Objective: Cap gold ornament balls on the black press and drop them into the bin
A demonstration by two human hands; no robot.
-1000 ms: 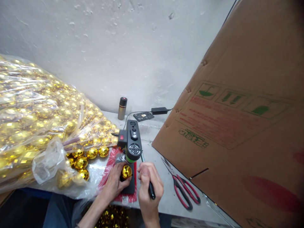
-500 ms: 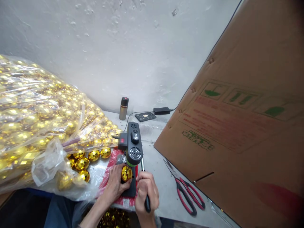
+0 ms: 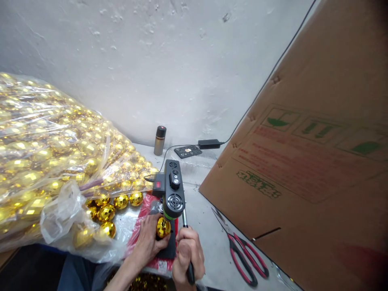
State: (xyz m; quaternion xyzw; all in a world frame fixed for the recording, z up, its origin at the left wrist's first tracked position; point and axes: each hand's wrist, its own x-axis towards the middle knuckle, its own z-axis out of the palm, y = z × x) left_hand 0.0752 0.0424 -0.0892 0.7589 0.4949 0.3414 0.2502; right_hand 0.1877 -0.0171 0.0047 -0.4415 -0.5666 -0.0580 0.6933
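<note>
A small black bench drill press (image 3: 173, 190) stands on a red plastic sheet (image 3: 138, 230), its round head over a gold faceted ball ornament (image 3: 163, 228). With fingers and thumb around its sides, my left hand (image 3: 148, 238) grips this ball on the black base (image 3: 167, 251). My right hand (image 3: 188, 252) is wrapped round the black grip of the press's lever (image 3: 190, 275), to the right of the base. The tool tip is at the top of the ball; whether it has gone in I cannot tell.
On the left lies a big clear bag (image 3: 60, 141) of gold balls, with several loose balls (image 3: 106, 212) beside it. Red-handled scissors (image 3: 245, 254) lie near a large cardboard box (image 3: 297, 161). Toward the wall are a bottle (image 3: 159, 141), a dark flat phone-like object (image 3: 188, 151) and a power adapter (image 3: 209, 144).
The whole view has shifted slightly, so things sit a little lower and to the right. Both hands keep their grips, on the ball and on the lever.
</note>
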